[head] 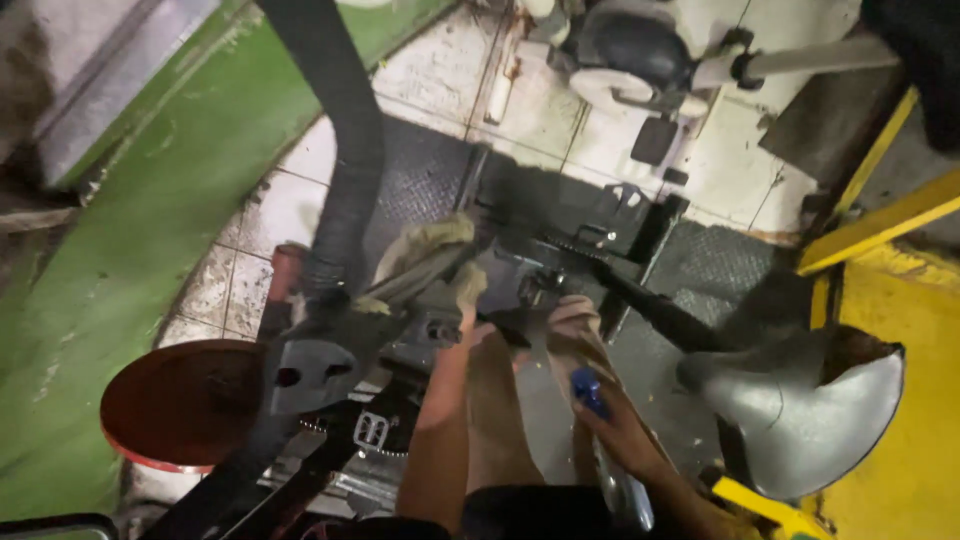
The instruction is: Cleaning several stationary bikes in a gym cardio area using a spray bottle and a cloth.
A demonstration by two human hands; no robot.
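My left hand [468, 312] reaches forward and presses a dirty beige rag [428, 252] against a dark, greasy machine part [540, 215]; the fingers are mostly hidden in the rag. Lower right, my right hand [625, 432] grips what looks like a metal spray can [622, 492] with a blue top [587, 388], pointing up toward the machine. My bare knees [572, 330] sit between the two arms.
A thick black hose [340, 150] runs down from the top. A round red disc [185, 400] lies at lower left beside a grey bracket [310, 372] and a toothed sprocket [372, 432]. A silver curved shell [800, 410] and yellow frame bars [880, 222] stand right.
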